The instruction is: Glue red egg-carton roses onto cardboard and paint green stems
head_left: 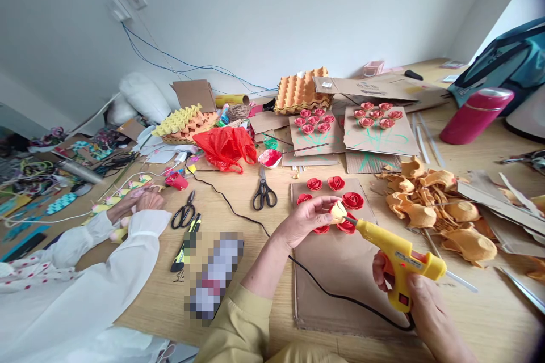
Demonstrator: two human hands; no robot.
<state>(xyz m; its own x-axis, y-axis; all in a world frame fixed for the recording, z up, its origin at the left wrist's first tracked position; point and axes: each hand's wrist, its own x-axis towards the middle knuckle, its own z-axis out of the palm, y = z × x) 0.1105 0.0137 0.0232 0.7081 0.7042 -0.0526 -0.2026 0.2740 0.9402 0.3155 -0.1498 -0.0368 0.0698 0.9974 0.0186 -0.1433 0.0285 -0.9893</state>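
My right hand (419,300) is wrapped round the handle of a yellow hot glue gun (400,252), fingers at its trigger. The gun's dark nozzle meets a small cream-yellow egg-carton cup (338,212), which my left hand (304,220) pinches between thumb and fingers. Below both hands lies a brown cardboard sheet (334,295). Several red paper roses (353,200) sit on its far part, some partly hidden by my left hand and the cup. From the gun's handle a black cord (327,292) runs left across the cardboard and table.
Cut egg-carton cups (419,212) are heaped at right, by scissor blades (522,289). Black scissors (264,195), a second pair (184,214) and a box cutter (186,243) lie left. A co-worker's hands (149,198) work far left. Behind stand rose cards (317,133) and a pink bottle (477,116).
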